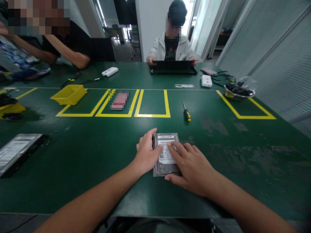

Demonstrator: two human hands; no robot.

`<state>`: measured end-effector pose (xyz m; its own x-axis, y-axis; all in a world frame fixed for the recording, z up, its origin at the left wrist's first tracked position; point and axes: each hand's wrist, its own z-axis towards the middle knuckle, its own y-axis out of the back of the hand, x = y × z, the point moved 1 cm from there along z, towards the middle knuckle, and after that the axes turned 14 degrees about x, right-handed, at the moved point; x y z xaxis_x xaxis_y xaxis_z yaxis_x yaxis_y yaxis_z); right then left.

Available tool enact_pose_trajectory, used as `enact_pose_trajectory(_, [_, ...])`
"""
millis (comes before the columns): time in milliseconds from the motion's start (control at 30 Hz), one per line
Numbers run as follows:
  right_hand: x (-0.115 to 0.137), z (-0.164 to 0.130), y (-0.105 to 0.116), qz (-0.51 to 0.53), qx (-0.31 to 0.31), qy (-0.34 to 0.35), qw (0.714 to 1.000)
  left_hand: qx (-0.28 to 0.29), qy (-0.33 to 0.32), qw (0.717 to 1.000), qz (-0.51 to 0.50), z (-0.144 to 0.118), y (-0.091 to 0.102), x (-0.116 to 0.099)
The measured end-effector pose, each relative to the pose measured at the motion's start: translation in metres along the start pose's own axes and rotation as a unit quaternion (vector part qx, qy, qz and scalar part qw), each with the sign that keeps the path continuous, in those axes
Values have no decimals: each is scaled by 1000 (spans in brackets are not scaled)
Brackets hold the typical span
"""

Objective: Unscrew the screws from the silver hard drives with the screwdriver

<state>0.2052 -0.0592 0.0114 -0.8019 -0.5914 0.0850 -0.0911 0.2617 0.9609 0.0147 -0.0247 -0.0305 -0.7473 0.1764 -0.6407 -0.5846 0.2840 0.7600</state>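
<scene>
Hard drive (166, 155) lies flat on the green bench (97, 161), label side up, close to the near edge and straight ahead of the person. Left hand (147, 153) sits at the drive's 9 o'clock side, palm down, its grip loosely curled against the left edge with the thumb resting on the label. Right hand (191, 168) comes in from 4 o'clock and lies over the drive's right half, its grip spread flat, fingertips on the label and thumb along the near edge; neither hand pinches or lifts the drive. At 1 o'clock from the drive, well apart, lies a screwdriver (187, 112) with a yellow-and-black handle. Farther off at 12 o'clock are yellow taped boxes (152, 103) on the bench, and at 10 o'clock a yellow tray (69, 94). A metal bowl (239, 91) stands at 2 o'clock inside another taped outline. At 9 o'clock, near the left border, lies a second drive (18, 152). Across the bench a person in a white jacket (173, 48) holds a dark flat tray (173, 68).
</scene>
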Motion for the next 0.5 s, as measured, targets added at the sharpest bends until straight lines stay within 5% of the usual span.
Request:
enact_pose_trajectory(300, [-30, -19, 18, 69, 7, 55, 996, 29, -39, 991, 128, -2, 4, -10])
enact_pose_trajectory(400, [-66, -33, 19, 62, -1, -33, 998, 31, -34, 990, 136, 1, 5, -9])
enact_pose_trajectory(500, [-125, -49, 14, 43, 28, -200, 978, 35, -34, 990, 136, 2, 6, -7])
